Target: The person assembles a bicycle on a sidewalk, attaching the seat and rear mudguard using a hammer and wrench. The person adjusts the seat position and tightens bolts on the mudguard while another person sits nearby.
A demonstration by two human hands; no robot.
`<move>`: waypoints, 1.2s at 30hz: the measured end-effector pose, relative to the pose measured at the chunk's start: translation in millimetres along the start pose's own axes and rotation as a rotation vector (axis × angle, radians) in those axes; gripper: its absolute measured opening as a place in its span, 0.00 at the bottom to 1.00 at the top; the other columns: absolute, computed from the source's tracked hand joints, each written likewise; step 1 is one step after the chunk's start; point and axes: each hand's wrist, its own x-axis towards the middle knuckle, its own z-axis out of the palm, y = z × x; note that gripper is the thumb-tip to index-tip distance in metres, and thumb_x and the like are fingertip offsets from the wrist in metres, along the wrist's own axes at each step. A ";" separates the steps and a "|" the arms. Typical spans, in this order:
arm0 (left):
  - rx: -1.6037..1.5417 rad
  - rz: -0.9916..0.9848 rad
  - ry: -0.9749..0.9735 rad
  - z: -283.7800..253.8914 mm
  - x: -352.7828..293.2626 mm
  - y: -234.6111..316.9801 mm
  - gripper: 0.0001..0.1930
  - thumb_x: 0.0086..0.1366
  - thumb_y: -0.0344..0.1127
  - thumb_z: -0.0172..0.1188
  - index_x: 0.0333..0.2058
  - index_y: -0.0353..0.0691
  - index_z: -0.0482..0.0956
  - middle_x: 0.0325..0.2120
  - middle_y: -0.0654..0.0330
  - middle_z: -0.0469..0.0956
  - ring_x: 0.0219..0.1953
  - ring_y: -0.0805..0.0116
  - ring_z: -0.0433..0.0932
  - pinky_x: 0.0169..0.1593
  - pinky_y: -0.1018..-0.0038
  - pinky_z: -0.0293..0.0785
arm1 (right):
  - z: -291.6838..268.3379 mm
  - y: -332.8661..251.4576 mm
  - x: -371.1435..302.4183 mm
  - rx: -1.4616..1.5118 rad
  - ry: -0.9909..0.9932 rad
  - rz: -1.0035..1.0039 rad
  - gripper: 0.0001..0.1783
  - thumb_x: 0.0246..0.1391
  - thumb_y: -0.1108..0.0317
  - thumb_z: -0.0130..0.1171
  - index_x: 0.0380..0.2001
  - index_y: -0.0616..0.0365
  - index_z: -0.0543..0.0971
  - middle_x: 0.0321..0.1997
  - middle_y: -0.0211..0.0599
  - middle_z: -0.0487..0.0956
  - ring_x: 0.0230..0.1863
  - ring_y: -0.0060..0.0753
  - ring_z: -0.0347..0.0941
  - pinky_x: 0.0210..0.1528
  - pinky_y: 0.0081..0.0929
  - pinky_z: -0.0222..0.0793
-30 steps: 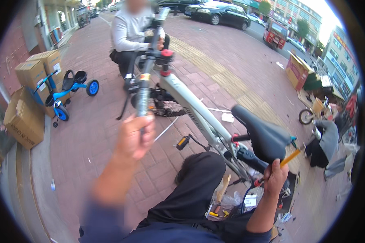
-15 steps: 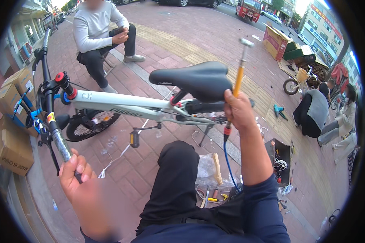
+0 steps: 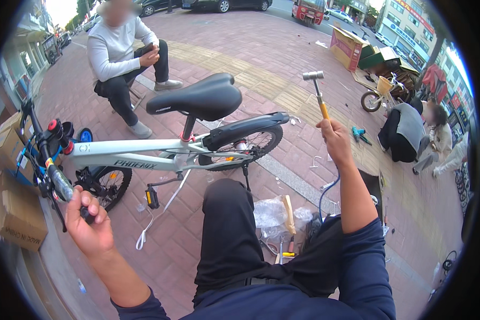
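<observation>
My left hand (image 3: 90,218) is closed round the black end of the plastic-wrapped handlebar (image 3: 60,184) of a pale grey-green bicycle (image 3: 98,153). My right hand (image 3: 335,140) grips the yellow handle of a hammer (image 3: 321,101), whose metal head points up and slightly left. From below that hand hangs a blue hose (image 3: 326,189); its upper end is hidden by the hand. Between my hands stands the black saddle (image 3: 200,100), with the hammer to its right and apart from it. The bicycle's kickstand (image 3: 246,175) is down.
Near my knees lie clear plastic wrap (image 3: 269,213) and several hand tools (image 3: 285,254). A dark toolbox (image 3: 372,186) is partly behind my right arm. Cardboard boxes (image 3: 18,213) stand at left. A seated person (image 3: 120,56) faces me; others crouch at right beside a small bike (image 3: 376,100).
The bicycle and saddle now appear further left, with the rear wheel in plain view. My right hand has moved right with the hammer, away from the saddle. My left hand still holds the handlebar.
</observation>
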 end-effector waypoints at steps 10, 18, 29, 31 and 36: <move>0.131 -0.012 0.007 -2.4 -2.9 0.1 0.06 0.71 0.33 0.57 0.40 0.38 0.71 0.28 0.66 0.71 0.26 0.79 0.70 0.20 0.83 0.64 | -18.7 80.9 -41.6 -0.039 0.060 0.102 0.27 0.64 0.45 0.62 0.32 0.62 0.83 0.21 0.21 0.69 0.26 0.17 0.62 0.29 0.25 0.59; 0.059 -0.022 -0.058 -3.8 25.4 -13.1 0.06 0.73 0.33 0.56 0.42 0.36 0.72 0.28 0.65 0.71 0.25 0.80 0.71 0.17 0.85 0.64 | -0.1 126.5 -65.6 0.035 0.033 0.243 0.25 0.64 0.47 0.63 0.30 0.62 0.83 0.20 0.19 0.69 0.25 0.16 0.62 0.27 0.25 0.59; -0.011 0.020 -0.184 -5.3 -3.5 -26.2 0.18 0.77 0.40 0.48 0.54 0.28 0.69 0.30 0.61 0.73 0.24 0.76 0.72 0.20 0.82 0.68 | 27.9 103.4 -61.4 0.094 -0.095 0.373 0.20 0.64 0.51 0.64 0.30 0.59 0.82 0.19 0.18 0.68 0.21 0.13 0.60 0.23 0.22 0.57; -0.019 0.092 -0.096 4.1 -10.1 -37.3 0.20 0.78 0.43 0.45 0.54 0.30 0.70 0.30 0.61 0.74 0.24 0.75 0.73 0.21 0.80 0.70 | 26.8 96.4 -64.3 0.061 -0.122 0.371 0.19 0.63 0.52 0.65 0.31 0.60 0.83 0.19 0.19 0.69 0.21 0.14 0.63 0.24 0.21 0.60; 0.040 0.121 0.087 -0.4 -34.8 -98.8 0.22 0.78 0.49 0.43 0.49 0.36 0.75 0.28 0.62 0.75 0.25 0.73 0.74 0.24 0.79 0.72 | 26.6 78.5 -65.7 0.084 -0.078 0.351 0.17 0.61 0.56 0.67 0.34 0.62 0.84 0.20 0.23 0.73 0.22 0.16 0.66 0.26 0.24 0.64</move>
